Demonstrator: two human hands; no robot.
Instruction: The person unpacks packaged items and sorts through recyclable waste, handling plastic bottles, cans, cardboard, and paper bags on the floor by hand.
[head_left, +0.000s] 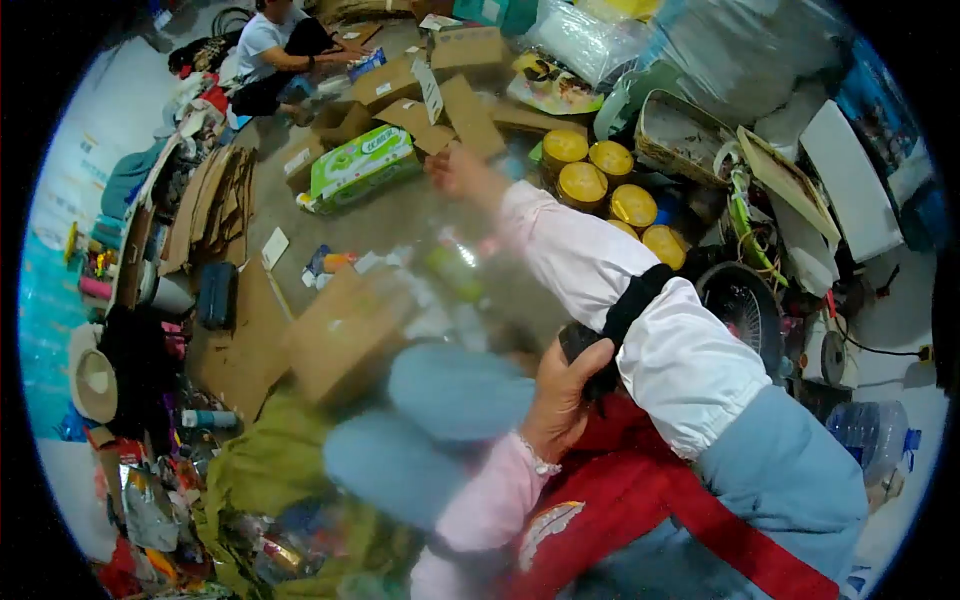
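Observation:
My right arm reaches forward in a white sleeve with a black band [638, 298] around it. My right hand [458, 172] is blurred in front of the cardboard flaps [470, 115], beside a green and white plastic-wrapped pack [362, 168]. Whether it touches the flaps I cannot tell, and its fingers are smeared. Close to my body, my left hand [562, 395] is closed around a black object [588, 352] just below the band. Much of that object is hidden by the thumb and sleeve. My knees [455, 390] and a red apron [610, 500] are below.
Several yellow-lidded tubs [582, 183] stand right of my forearm, near a rectangular basket [680, 135]. A blurred cardboard box [345, 335] sits before my knees. Stacked flat cardboard [215, 205] lies left. Another person [275, 50] sits at the far left. A water bottle [870, 435] is at right.

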